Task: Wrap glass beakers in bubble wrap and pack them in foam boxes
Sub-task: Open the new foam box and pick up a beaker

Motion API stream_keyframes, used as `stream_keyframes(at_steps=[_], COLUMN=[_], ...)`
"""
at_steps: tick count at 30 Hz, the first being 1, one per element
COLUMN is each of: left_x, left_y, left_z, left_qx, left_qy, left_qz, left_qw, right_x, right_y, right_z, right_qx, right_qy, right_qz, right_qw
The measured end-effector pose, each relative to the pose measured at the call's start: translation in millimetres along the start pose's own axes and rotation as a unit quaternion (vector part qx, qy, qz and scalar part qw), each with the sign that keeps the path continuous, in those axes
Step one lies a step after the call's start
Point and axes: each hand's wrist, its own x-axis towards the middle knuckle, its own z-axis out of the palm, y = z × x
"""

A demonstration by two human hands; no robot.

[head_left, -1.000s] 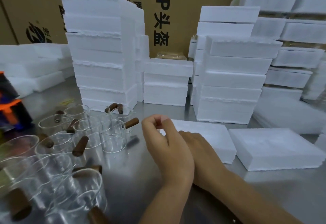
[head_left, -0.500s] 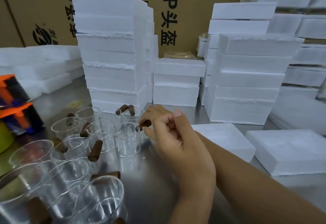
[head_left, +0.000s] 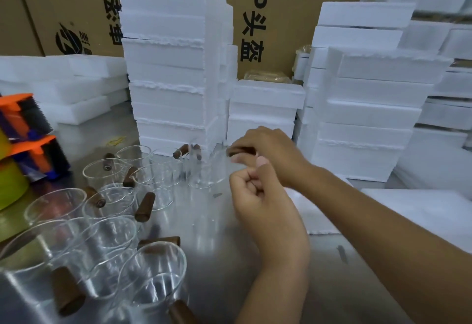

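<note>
Pinching only the wooden handle (head_left: 241, 150) in the right hand (head_left: 273, 155), with the left hand (head_left: 260, 196) curled around nothing visible, risks swinging the beaker (head_left: 207, 173) into the neighbouring beakers (head_left: 109, 203) and chipping glass.

right hand (head_left: 270, 155) reached forward, gripping beaker handle (head_left: 241, 150)

Printed cardboard cartons (head_left: 76, 4) behind, two orange tape dispensers (head_left: 33, 145) left, perhaps a green tub (head_left: 10, 185), steel tabletop (head_left: 217, 260)
</note>
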Motion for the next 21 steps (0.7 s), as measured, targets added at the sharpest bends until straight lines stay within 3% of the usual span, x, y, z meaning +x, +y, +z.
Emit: stream_keyframes(at_steps=[4,8,13,21], left_x=[-4.8,-9.0,-8.4,-14.2], left_y=[-2.5,-4.5,-10.5,-12.4], left_z=[-1.0,-0.9,-0.7,-0.8], left_qx=[0.044,0.104,0.096,0.109], left_qy=[-0.094,-0.210,-0.252,-0.315], left_qz=[-0.044,-0.098,-0.089,-0.099], left_qw=[0.994,0.967,0.959,0.937], right_x=[-32.0,-76.9,-132.8,-164.4], right_y=[16.1,34.4,43.5,33.9], right_z=[-41.2,-68.1,-67.2,-39.7], right_qx=[0.145,0.168,0.140,0.191], right_qy=[0.128,0.178,0.195,0.254], right_qz=[0.062,0.106,0.158,0.159], right_qw=[0.979,0.964,0.958,0.935])
